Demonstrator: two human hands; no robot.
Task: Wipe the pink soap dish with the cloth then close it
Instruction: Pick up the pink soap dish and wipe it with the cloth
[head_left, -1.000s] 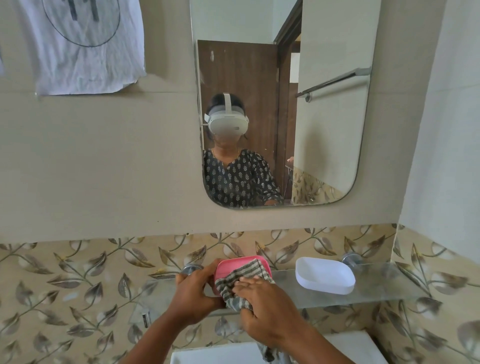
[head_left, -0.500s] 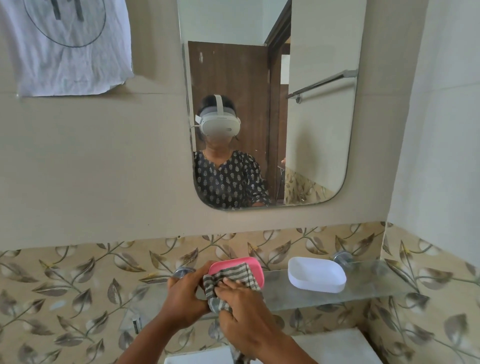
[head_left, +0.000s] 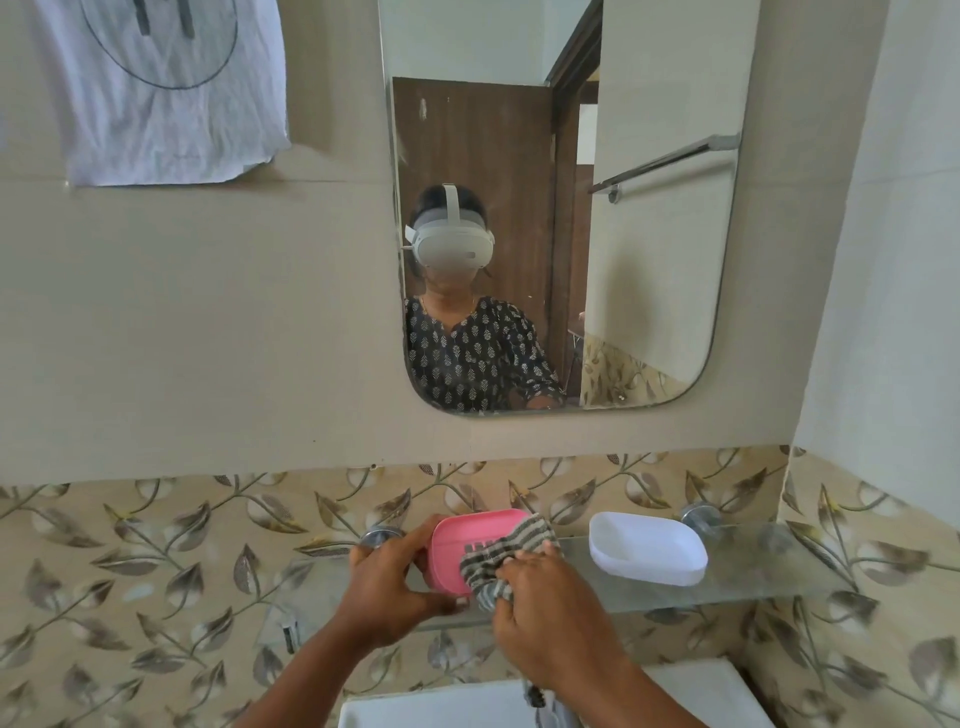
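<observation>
The left hand (head_left: 387, 590) gripped the pink soap dish (head_left: 467, 545) by its left edge and near corner, fingers wrapped over the rim and thumb underneath, tipping the dish so its open inside faced the camera. The dish was held just above the front left part of the glass shelf (head_left: 753, 587), which ran along the wall under the mirror (head_left: 649, 312). The right hand (head_left: 550, 618) was clenched around a striped cloth (head_left: 498, 558), pressing a bunched part of it against the right half of the dish's inside; the cloth covered the dish's right rim, and a row of drain slots showed just left of the fabric. A loose end of the cloth hung down below the right wrist, over the white basin (head_left: 447, 709) at the bottom edge. To the right of the dish, apart from it, a white lid (head_left: 649, 553) lay on the shelf with its hollow side up. Two round metal brackets held the shelf against the leaf-patterned tiles (head_left: 156, 561). In the mirror, a person in a dark printed top and a white headset stood before a brown door, with a towel rail reflected on the right. A white printed cloth (head_left: 161, 93) hung on the wall at the upper left.
</observation>
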